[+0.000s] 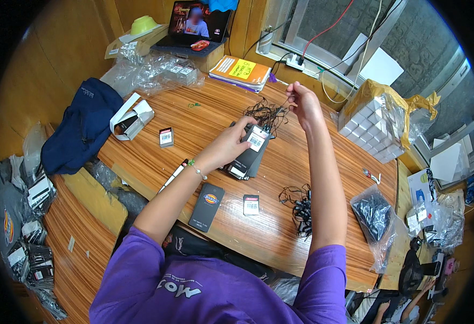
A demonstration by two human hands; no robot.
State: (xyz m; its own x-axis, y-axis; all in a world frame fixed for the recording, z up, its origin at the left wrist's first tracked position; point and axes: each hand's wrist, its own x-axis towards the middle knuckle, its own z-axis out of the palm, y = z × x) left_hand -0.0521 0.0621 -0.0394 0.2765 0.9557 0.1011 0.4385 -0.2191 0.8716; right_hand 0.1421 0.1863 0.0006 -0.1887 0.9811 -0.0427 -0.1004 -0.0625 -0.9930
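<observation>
My left hand (pixel 227 146) rests over a stack of dark grey hang tags (pixel 244 160), its fingers gripping the upper edge beside a white barcode label (pixel 257 138). Black tag strings (pixel 269 112) spread out from the top of the stack. Raised to the right, my right hand (pixel 305 105) has its thumb and fingers pinched together on a thin black string. Nearer to me lie a single dark hang tag (pixel 206 208) and a small stack of barcode labels (pixel 251 204). A loose pile of black strings (pixel 301 209) sits left of my right forearm.
Another label stack (pixel 165 137) and an open white box (pixel 133 120) lie at left, near a navy bag (pixel 81 125). White boxes in a clear bag (pixel 373 127) stand at right, above a bag of black strings (pixel 374 213). Notebooks (pixel 240 73) and a laptop (pixel 198 24) are behind.
</observation>
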